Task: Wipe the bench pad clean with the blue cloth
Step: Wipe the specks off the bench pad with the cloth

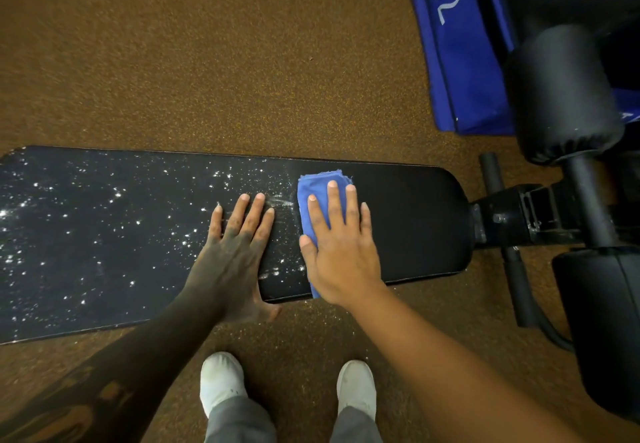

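Observation:
A long black bench pad (pixel 408 221) runs left to right across the middle. White specks and powder cover its left part; the right end looks plain black. A folded blue cloth (pixel 313 193) lies flat on the pad near the edge of the speckled area. My right hand (pixel 341 245) presses flat on the cloth, fingers spread, covering most of it. My left hand (pixel 235 248) rests flat on the pad just left of the cloth, fingers apart, holding nothing.
The bench's black metal frame (pixel 519 214) and padded rollers (pixel 561 89) stand at the right. A blue bag marked 02 (pixel 460 62) lies on the brown speckled floor (pixel 207 62) at upper right. My two white shoes (pixel 221 380) stand below the pad.

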Tool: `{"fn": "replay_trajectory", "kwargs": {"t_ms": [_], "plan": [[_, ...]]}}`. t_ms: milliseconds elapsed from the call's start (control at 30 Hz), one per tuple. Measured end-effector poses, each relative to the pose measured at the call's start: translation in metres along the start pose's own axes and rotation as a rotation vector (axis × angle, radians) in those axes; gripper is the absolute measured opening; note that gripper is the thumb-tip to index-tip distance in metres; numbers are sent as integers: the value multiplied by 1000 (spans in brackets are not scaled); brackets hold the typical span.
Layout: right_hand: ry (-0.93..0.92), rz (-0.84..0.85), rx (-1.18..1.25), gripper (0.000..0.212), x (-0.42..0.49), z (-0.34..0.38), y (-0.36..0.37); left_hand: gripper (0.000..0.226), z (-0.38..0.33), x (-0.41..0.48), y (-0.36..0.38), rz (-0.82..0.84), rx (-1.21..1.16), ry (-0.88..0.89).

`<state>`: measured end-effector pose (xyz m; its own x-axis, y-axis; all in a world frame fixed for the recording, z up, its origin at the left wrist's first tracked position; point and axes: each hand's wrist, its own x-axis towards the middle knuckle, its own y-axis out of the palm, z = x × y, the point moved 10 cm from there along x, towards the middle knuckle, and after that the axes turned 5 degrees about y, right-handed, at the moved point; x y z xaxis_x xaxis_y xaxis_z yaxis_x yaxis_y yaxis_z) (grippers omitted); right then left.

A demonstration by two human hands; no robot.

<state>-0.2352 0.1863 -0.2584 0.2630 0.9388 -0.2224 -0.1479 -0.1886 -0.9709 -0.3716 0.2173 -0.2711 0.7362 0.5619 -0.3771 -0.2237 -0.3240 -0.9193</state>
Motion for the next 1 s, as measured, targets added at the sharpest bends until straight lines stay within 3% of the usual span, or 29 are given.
{"fn": "replay_trajectory", "kwargs": {"t_ms": [333,500,667,867,1000], "plan": [[138,-23,46,60,28,-2,3,152,1,0,2,-8,-3,19],[7,4,15,62,-14,11,11,149,3,0,-2,1,5,52],[270,-48,74,62,0,-22,4,154,4,1,-2,12,23,75],[58,-20,23,60,-25,6,13,151,7,1,0,2,27,48],[221,-40,79,59,-11,-22,8,157,11,-3,5,14,23,13]]}}
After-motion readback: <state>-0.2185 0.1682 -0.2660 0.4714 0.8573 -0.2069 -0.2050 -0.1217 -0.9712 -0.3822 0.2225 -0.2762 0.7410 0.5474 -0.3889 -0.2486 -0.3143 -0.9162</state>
